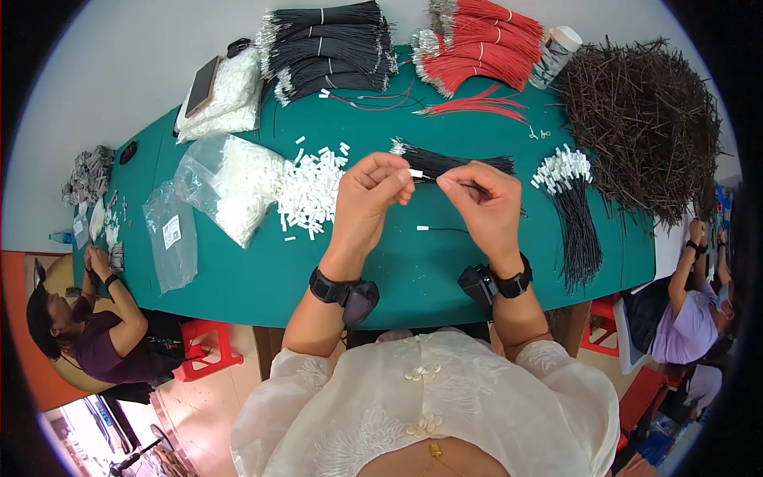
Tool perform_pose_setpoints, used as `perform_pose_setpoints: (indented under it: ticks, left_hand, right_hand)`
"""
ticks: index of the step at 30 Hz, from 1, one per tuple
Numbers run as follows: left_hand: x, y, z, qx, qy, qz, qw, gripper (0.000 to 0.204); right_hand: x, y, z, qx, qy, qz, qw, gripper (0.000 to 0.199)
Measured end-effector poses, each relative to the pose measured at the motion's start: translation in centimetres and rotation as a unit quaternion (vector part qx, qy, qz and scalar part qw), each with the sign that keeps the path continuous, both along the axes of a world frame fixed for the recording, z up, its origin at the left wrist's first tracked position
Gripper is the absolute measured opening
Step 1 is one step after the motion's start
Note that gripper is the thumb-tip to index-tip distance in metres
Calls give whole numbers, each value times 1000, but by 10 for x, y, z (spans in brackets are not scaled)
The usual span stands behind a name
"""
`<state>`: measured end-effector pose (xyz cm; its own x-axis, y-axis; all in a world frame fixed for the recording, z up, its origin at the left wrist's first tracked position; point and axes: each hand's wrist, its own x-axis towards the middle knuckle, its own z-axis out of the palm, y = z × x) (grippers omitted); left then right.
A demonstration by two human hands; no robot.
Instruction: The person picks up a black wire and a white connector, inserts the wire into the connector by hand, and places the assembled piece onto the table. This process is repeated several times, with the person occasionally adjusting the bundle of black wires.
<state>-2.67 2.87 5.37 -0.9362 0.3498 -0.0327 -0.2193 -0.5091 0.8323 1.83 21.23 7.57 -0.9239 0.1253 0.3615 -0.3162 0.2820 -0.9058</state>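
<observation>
Between thumb and forefinger, my left hand pinches a small white connector housing. My right hand is closed on a thin black wire, whose end meets the housing; how deep it sits inside is too small to tell. Just beyond my hands lies a bundle of black wires with metal-tipped ends at its left. Below the fingers a single black wire with a white housing rests on the green table. Left of my left hand spreads a pile of loose white housings.
An open plastic bag of housings and a flat clear bag lie left. Black bundles and red bundles stack at the back. Finished-looking black wires and a brown tangled heap stand right. Other people sit at both sides.
</observation>
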Motion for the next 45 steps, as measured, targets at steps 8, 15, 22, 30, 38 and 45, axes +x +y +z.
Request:
perform_pose_setpoints:
  ticks: [8,15,22,30,38,45]
  left_hand:
    - [3,4,3,-85,33,6,996,17]
    - [0,-1,-2,-93,15,-16,995,16]
    - [1,1,-5,-88,0,5,996,15]
    - [0,1,-4,-93,3,6,996,14]
    - [1,4,-5,-101,21,16,995,13]
    - [-2,1,-7,-99,20,9,995,14]
  right_hand:
    - [0,-2,5,27,26,-13,999,5]
    - [0,-3,4,49,37,-19,998,6]
    - [-2,-7,0,50,45,-21,998,6]
    - [-6,-5,-5,49,48,-30,997,5]
    - [-3,-9,-5,18,19,-22,999,5]
    - [-3,-8,-4,50,32,-31,998,5]
